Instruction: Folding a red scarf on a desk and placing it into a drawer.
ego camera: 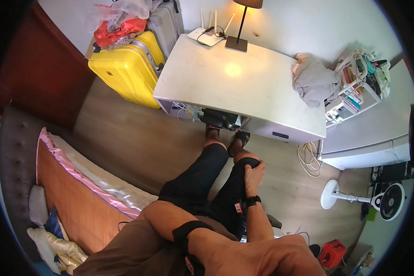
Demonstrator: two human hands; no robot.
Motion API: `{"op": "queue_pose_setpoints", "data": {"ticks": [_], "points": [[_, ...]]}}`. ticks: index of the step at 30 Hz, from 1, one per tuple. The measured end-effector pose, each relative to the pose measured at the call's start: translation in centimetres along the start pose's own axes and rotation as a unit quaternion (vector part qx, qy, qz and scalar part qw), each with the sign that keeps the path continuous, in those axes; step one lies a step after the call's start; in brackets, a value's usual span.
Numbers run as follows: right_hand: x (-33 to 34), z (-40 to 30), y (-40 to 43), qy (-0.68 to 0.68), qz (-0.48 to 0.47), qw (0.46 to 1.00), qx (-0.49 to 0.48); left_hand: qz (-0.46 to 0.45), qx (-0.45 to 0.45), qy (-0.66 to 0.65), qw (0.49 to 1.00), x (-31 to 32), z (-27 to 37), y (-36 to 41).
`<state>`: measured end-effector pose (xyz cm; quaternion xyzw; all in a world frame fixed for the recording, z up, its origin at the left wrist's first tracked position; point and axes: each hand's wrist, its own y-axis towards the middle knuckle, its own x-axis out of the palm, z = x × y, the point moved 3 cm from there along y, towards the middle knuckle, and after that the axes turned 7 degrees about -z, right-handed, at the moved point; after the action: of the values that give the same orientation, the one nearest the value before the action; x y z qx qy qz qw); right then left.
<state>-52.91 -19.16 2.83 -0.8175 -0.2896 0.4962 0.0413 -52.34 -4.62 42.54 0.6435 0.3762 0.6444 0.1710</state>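
Note:
My right hand [255,175] rests on my right knee, over the hem of my black shorts [195,172]. Its thumb is spread from the fingers, and nothing shows in its grasp. A black wristband [253,201] circles that wrist, with a tag [238,207] beside it. My left arm bends across the bottom of the view, a wide black strap [191,229] around it. Large and close to the camera, my left hand [279,253] has its fingers cut off or hidden. My feet, in dark sandals [243,137], are at the front of the white cabinet [207,79].
A lamp [237,43], a router [207,36] and grey cloth [314,81] sit on the cabinet. Left stands a yellow suitcase [127,72]; nearer is a wooden bed board [79,196]. A fan [362,198], coiled cables [309,160] and a red plastic item [332,253] are right.

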Motion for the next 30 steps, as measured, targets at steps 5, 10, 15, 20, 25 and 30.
{"op": "queue_pose_setpoints", "data": {"ticks": [5, 10, 15, 20, 25, 30], "points": [[0.1, -0.3, 0.0, 0.007, -0.001, 1.000, -0.005, 0.053, -0.013, 0.036, 0.998, 0.1, 0.5, 0.1], [0.2, -0.3, 0.0, 0.002, 0.002, 1.000, -0.002, 0.044, 0.018, 0.111, 0.993, -0.3, 1.8, 1.0], [-0.5, -0.4, -0.1, 0.017, -0.013, 1.000, 0.010, 0.091, -0.020, 0.111, 0.990, -0.2, 2.2, 0.8], [0.0, 0.0, 0.2, 0.019, 0.000, 1.000, -0.001, 0.031, -0.031, 0.127, 0.991, -1.2, 1.8, 0.6], [0.6, -0.1, 0.8, 0.024, -0.002, 0.999, -0.023, 0.053, -0.063, 0.103, 0.991, -1.8, 2.4, 0.3], [-0.6, 1.1, 1.2, 0.029, 0.006, 0.999, -0.028, 0.334, -0.029, 0.245, 0.910, -4.0, 1.4, 0.4]]}}
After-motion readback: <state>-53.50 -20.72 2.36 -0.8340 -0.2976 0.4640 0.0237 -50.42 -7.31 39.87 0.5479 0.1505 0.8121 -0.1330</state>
